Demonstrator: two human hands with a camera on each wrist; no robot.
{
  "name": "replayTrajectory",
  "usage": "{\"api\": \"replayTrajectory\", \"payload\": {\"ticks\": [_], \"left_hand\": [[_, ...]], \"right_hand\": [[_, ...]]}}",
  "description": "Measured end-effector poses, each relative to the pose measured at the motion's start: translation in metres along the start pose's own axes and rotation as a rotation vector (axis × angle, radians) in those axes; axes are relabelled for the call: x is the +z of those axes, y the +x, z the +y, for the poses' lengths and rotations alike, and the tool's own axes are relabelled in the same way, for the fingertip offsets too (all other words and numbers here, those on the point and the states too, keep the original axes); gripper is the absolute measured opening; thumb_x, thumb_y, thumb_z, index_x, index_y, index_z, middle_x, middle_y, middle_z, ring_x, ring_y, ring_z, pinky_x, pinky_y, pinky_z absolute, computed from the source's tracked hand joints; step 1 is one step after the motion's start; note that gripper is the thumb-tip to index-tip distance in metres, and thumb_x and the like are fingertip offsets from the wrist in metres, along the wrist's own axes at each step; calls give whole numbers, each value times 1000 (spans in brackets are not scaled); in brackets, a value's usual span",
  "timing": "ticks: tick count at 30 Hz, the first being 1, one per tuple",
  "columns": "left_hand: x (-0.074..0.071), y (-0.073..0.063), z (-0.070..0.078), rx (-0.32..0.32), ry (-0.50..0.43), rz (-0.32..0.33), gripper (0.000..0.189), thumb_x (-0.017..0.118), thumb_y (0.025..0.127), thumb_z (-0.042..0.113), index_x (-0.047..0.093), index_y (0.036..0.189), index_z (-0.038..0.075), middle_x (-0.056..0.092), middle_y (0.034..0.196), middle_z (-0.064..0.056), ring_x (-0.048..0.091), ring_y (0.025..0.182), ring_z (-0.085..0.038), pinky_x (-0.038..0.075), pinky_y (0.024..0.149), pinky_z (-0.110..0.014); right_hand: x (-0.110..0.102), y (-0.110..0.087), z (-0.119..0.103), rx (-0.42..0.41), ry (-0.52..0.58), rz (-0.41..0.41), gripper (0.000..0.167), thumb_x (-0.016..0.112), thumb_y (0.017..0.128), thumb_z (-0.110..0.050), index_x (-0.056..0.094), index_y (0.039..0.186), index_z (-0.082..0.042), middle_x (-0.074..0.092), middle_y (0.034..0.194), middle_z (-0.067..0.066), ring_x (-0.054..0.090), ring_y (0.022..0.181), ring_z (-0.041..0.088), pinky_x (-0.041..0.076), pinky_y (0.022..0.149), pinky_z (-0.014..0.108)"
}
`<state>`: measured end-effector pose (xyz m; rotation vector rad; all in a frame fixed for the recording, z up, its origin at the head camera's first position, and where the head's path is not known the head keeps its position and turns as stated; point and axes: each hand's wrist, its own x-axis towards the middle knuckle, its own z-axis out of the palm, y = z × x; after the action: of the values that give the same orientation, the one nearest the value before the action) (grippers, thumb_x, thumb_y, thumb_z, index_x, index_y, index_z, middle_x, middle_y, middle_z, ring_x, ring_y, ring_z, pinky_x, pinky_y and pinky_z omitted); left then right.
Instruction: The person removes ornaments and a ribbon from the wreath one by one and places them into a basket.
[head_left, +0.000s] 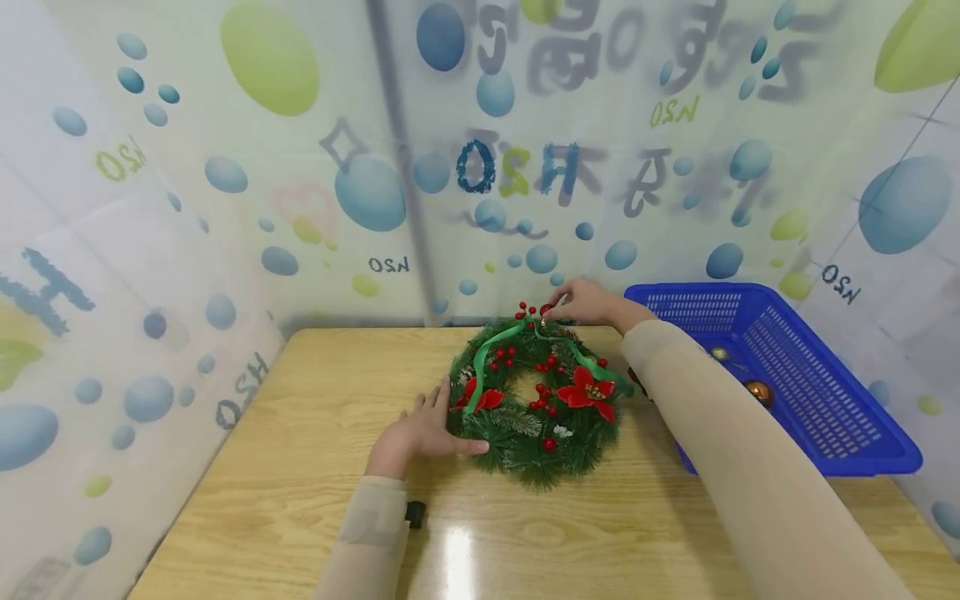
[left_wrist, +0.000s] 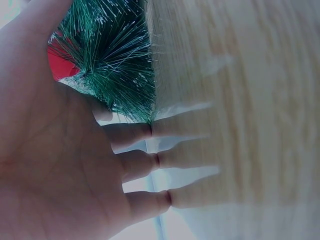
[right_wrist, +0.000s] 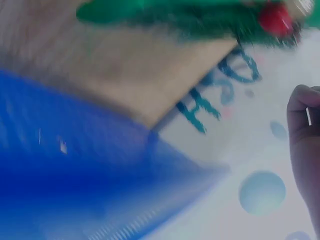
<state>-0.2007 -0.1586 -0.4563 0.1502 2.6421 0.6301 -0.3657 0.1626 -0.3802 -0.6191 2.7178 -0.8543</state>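
A green Christmas wreath (head_left: 536,442) lies on the wooden table, with red poinsettia flowers (head_left: 587,393), red berries and a green ribbon (head_left: 487,354) across its upper part. My left hand (head_left: 427,429) rests at the wreath's left edge, fingers extended and spread; in the left wrist view the palm (left_wrist: 60,145) faces the green needles. At the top of the wreath my right hand (head_left: 585,302) has bent fingers and pinches what looks like a small gold ornament (head_left: 543,322), beside red berries. The right wrist view catches only part of the curled fingers (right_wrist: 302,105), its pinched tips cut off.
A blue plastic basket (head_left: 817,375) stands right of the wreath, partly behind my right sleeve. It holds a copper bauble (head_left: 760,392) and a small gold bauble (head_left: 720,354). A printed curtain (head_left: 517,225) hangs behind the table (head_left: 300,467).
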Motion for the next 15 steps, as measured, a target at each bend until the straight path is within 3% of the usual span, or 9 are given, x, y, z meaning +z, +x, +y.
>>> {"api": "replayTrajectory", "payload": {"ticks": [4,8,15], "left_hand": [[0,0,-1,-5,19,9,143,77,77,81,-8,172,16,8,181,-16,4,167,-46,11,132,-71],[1,0,-2,3,25,15,144,77,77,81,-7,172,14,10,181,-17,6,166,-48,13,131,-72],[1,0,1,16,19,13,143,78,78,80,-6,172,12,10,180,-18,6,166,-49,14,130,-73]], "right_hand": [[-17,-3,-10,-8,1,22,37,72,102,-36,74,126,-8,62,82,1,43,63,14,42,62,33],[-33,-10,-14,-22,41,45,34,75,100,-35,74,124,-10,62,80,2,42,65,16,41,64,35],[-58,-31,-7,-15,34,99,33,78,99,-35,75,124,-14,71,101,15,48,73,21,42,67,38]]}}
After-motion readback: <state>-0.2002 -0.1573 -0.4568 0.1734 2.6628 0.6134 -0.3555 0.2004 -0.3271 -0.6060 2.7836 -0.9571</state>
